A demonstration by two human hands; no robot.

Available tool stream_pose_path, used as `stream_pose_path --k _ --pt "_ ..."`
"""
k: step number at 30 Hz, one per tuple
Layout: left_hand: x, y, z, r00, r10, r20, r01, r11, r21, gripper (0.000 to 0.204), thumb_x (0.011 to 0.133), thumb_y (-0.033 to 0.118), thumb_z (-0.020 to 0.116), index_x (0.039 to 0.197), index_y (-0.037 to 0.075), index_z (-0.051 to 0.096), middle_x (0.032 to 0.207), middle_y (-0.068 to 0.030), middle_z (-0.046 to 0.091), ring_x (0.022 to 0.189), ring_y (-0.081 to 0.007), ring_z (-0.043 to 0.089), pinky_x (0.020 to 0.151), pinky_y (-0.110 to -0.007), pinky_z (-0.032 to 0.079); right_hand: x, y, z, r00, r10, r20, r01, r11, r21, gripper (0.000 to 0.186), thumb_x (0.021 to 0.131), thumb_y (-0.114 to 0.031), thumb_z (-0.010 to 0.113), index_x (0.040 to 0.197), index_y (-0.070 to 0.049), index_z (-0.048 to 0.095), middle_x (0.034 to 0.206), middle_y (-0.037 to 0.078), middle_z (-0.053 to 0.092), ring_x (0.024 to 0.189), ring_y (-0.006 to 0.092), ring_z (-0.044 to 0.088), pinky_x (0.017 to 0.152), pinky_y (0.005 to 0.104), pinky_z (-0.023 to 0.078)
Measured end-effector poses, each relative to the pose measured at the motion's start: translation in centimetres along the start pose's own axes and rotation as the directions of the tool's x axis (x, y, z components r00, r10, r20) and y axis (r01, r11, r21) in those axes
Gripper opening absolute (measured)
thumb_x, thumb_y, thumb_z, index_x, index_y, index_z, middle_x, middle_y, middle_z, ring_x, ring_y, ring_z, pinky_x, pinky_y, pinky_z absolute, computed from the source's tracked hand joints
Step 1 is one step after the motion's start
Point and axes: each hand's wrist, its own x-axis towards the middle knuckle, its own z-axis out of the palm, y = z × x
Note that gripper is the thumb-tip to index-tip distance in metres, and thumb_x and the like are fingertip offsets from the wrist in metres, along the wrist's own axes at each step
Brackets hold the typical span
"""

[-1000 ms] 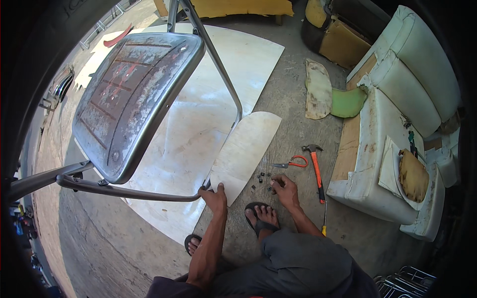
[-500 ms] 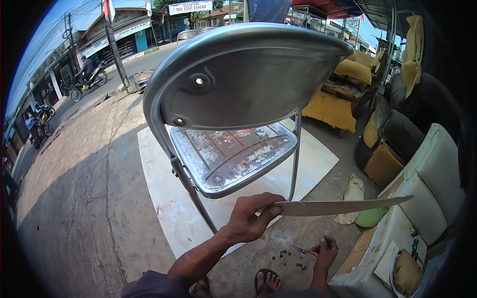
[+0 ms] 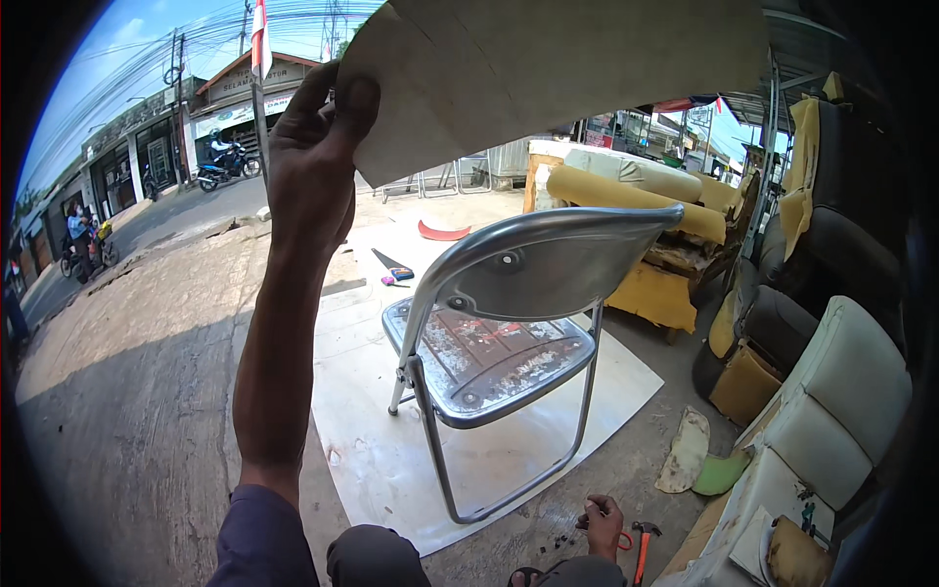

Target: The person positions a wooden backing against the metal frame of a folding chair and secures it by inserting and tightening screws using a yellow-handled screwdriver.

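Note:
My left hand (image 3: 323, 137) is raised high and closed on the lower left corner of a thin, pale flat board (image 3: 558, 78). The board fills the top of the view and has a curved left edge. Low down near the floor, my right hand (image 3: 600, 523) has its fingers curled together; what they hold, if anything, I cannot make out. A red looped handle (image 3: 626, 540) shows right beside it, and a claw hammer (image 3: 643, 553) with an orange handle lies close by. Ahead stands a metal folding chair (image 3: 509, 333) with a worn, scratched seat and holes in its backrest.
The chair stands on a white sheet (image 3: 377, 479). Beyond it lie a handsaw (image 3: 393, 266) and a red curved piece (image 3: 443, 231). White cushioned seating (image 3: 822, 391) and worn yellow foam (image 3: 655, 293) are on the right. A motorcycle (image 3: 228, 166) is on the road at far left.
My left hand has lifted the board up and left, turning its flat face into view. The chair appears lower and farther off. My right hand has shifted slightly down and left.

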Motion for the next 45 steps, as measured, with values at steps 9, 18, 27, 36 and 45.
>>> stream_pose_path --k 9,18,27,36,45 --pt "-10.3 -5.6 -0.1 0.944 -0.33 0.01 0.32 0.921 0.223 0.023 0.101 0.016 0.063 0.119 0.002 0.069 0.095 -0.0021 0.072 0.079 -0.0049 0.062 0.071 -0.022 0.05 -0.9 0.9 -0.2 1.0 0.013 0.012 -0.013 1.0 -0.015 0.019 0.094 -0.007 0.062 0.11 0.002 0.064 0.086 0.008 0.063 0.065 0.0153 0.064 0.056 0.0313 0.058" --pt "-10.7 -4.4 -0.1 0.953 -0.28 0.119 0.246 0.939 0.242 0.038 0.106 0.028 0.055 0.126 -0.002 0.065 0.102 -0.0061 0.071 0.093 -0.0103 0.063 0.086 -0.026 0.049 3.6 -5.9 1.4 0.985 0.0 0.174 -0.04 0.973 0.226 0.019 0.099 -0.008 0.055 0.112 -0.001 0.066 0.083 0.006 0.06 0.066 0.0134 0.063 0.061 0.0308 0.06" --pt "-9.9 -3.9 -0.1 0.925 -0.349 0.15 0.289 0.903 0.318 0.043 0.107 0.034 0.051 0.117 -0.004 0.069 0.085 0.0009 0.063 0.076 -0.0062 0.05 0.07 -0.023 0.04 13.9 -26.2 11.1 0.698 -0.52 0.493 -0.022 0.673 0.74 0.074 0.097 -0.064 0.049 0.132 0.001 0.054 0.111 0.008 0.056 0.103 0.0204 0.058 0.088 0.0424 0.053" --pt "-9.6 -3.8 0.6 0.946 -0.317 0.068 0.268 0.882 0.387 0.038 0.105 0.029 0.053 0.088 -0.002 0.067 0.073 0.0022 0.054 0.067 -0.0055 0.045 0.06 -0.023 0.034 14.7 -31.6 15.1 0.514 -0.734 0.444 -0.089 0.469 0.879 0.103 0.091 -0.082 0.024 0.157 -0.003 0.022 0.159 0.014 0.035 0.145 0.0272 0.035 0.117 0.0441 0.034" --pt "-8.4 -3.8 0.6 0.92 -0.371 0.129 0.311 0.889 0.337 0.043 0.103 0.028 0.051 0.116 -0.01 0.067 0.092 -0.0086 0.068 0.08 -0.0109 0.061 0.071 -0.024 0.045 14.4 -32.1 15.9 0.587 -0.741 0.325 -0.175 0.276 0.945 0.078 0.101 -0.066 0.034 0.156 -0.011 0.029 0.156 0.012 0.039 0.141 0.0278 0.041 0.116 0.0456 0.037"
